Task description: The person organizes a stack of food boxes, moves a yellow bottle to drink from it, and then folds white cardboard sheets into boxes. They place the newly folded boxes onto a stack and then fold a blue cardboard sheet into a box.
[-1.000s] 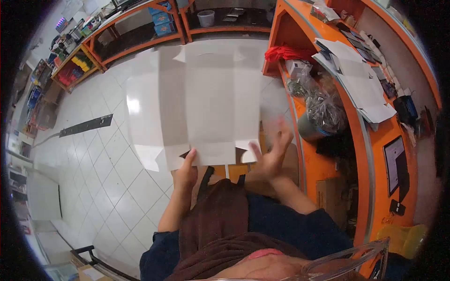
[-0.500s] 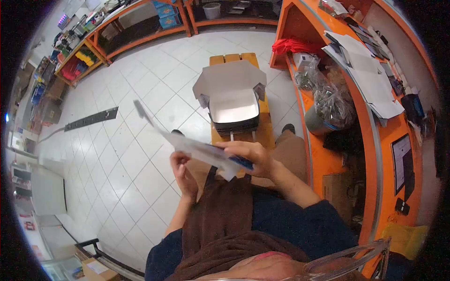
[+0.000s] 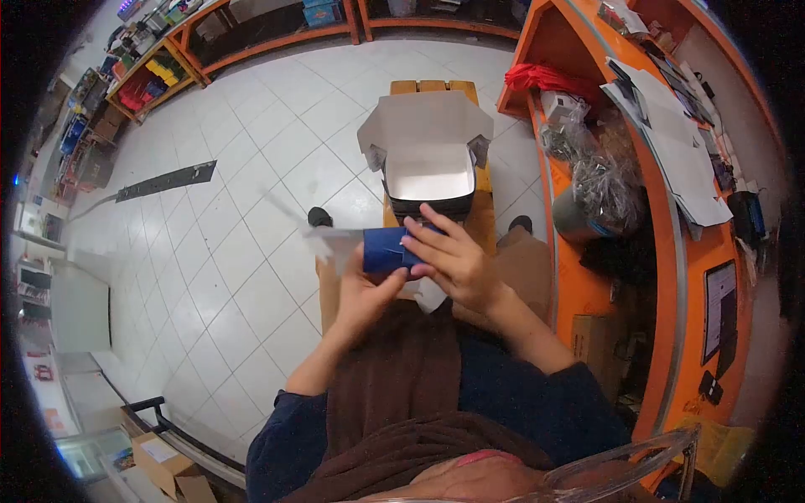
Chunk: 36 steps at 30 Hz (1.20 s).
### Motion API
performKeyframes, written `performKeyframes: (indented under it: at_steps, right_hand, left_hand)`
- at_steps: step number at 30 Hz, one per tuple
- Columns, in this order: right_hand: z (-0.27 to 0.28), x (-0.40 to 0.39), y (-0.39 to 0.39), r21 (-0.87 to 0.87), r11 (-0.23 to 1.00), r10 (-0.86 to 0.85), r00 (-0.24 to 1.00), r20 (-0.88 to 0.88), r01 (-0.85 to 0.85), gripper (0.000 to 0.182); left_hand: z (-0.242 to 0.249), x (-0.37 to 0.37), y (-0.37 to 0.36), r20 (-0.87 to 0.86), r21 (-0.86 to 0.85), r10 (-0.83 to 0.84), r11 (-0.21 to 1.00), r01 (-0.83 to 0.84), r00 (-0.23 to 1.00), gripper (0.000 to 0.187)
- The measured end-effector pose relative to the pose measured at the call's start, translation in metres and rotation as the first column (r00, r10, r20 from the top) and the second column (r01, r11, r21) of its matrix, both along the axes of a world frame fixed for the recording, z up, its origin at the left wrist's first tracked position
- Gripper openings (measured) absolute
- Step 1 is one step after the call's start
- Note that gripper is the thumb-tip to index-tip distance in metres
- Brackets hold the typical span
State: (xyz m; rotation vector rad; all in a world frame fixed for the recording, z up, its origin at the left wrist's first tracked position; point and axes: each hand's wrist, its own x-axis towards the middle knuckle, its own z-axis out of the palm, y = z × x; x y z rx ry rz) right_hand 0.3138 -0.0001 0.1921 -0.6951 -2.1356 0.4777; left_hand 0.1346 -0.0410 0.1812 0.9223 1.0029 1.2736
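Left hand (image 3: 367, 298) moved nearer right hand (image 3: 459, 261) | both on cardboard (image 3: 383, 250) | more blue

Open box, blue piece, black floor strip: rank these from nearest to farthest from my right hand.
From your right hand:
1. Blue piece, held between both hands.
2. Open box, just ahead, on the bench.
3. Black floor strip, far to the left.

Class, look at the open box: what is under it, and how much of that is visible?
The open box stands on a wooden bench. Its wood shows beyond the raised lid and beside the box; the part directly beneath is covered.
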Motion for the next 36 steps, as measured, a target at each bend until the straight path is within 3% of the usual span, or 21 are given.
performKeyframes:
  at_steps: [2,3,6,7,10,13,16,20,21,23,27,30,33,36]
  right_hand:
    - [-0.005,0.000,0.005,-0.042,0.998,-0.045,0.997,-0.061,0.042,0.039]
    - [-0.003,0.003,0.006,-0.098,0.994,0.025,0.990,-0.139,-0.039,0.038]
    - [-0.001,0.017,0.013,-0.059,0.933,0.327,0.904,-0.274,-0.355,0.035]
    - [0.003,0.019,0.012,-0.065,0.929,0.339,0.908,-0.247,-0.365,0.034]
    - [0.009,0.016,0.006,-0.048,0.982,0.178,0.980,-0.085,-0.182,0.031]
    - [0.009,0.017,0.006,-0.077,0.968,0.222,0.955,-0.197,-0.241,0.031]
    - [0.015,0.026,0.011,-0.093,0.873,0.430,0.846,-0.315,-0.479,0.034]
    - [0.017,0.018,0.002,-0.006,0.987,0.162,0.985,-0.067,-0.163,0.033]
    - [0.017,0.014,0.000,0.015,0.995,0.097,0.994,-0.058,-0.096,0.032]
    - [0.015,0.008,-0.003,0.056,0.998,-0.037,0.998,-0.043,0.039,0.031]
    - [0.015,0.012,0.000,-0.046,0.996,0.058,0.939,-0.339,-0.078,0.025]
    - [0.001,0.023,0.003,-0.075,0.983,0.120,0.898,-0.423,-0.167,0.020]
    - [0.005,0.028,0.004,-0.036,0.988,0.127,0.923,-0.362,-0.150,0.016]
    - [0.011,0.030,0.010,0.057,0.996,0.084,0.952,-0.294,-0.071,0.013]
  left_hand:
    - [0.000,0.010,-0.003,-0.159,0.108,0.051,0.994,-0.034,0.986,0.043]
    - [-0.002,0.011,-0.003,-0.058,0.036,0.068,0.997,-0.066,0.996,0.044]
    - [0.009,0.008,0.002,0.100,-0.026,0.201,0.980,-0.199,0.975,0.044]
    - [0.019,0.007,0.003,0.037,-0.050,0.190,0.981,-0.188,0.981,0.044]
    - [0.008,0.008,0.002,-0.155,0.081,0.117,0.991,-0.105,0.981,0.043]
    - [0.012,0.015,0.001,0.029,0.089,0.175,0.980,-0.177,0.984,0.038]
    - [0.021,0.009,0.006,0.099,0.016,0.168,0.985,-0.170,0.981,0.033]
    - [0.016,0.010,0.003,-0.053,0.065,0.124,0.991,-0.120,0.991,0.030]
    - [0.017,0.017,0.002,-0.057,0.148,0.157,0.978,-0.147,0.986,0.036]
    - [0.015,0.021,-0.001,0.021,0.131,0.143,0.981,-0.145,0.990,0.039]
    - [0.028,0.020,-0.004,0.161,0.247,0.029,0.967,-0.069,0.987,0.046]
    - [0.029,0.012,0.018,-0.099,0.675,0.477,0.677,-0.293,0.873,0.053]
    - [0.039,-0.017,0.033,-0.404,0.728,0.715,0.629,-0.273,0.570,0.050]
    - [0.044,-0.043,0.043,-0.556,0.793,0.535,0.572,0.212,0.636,0.038]
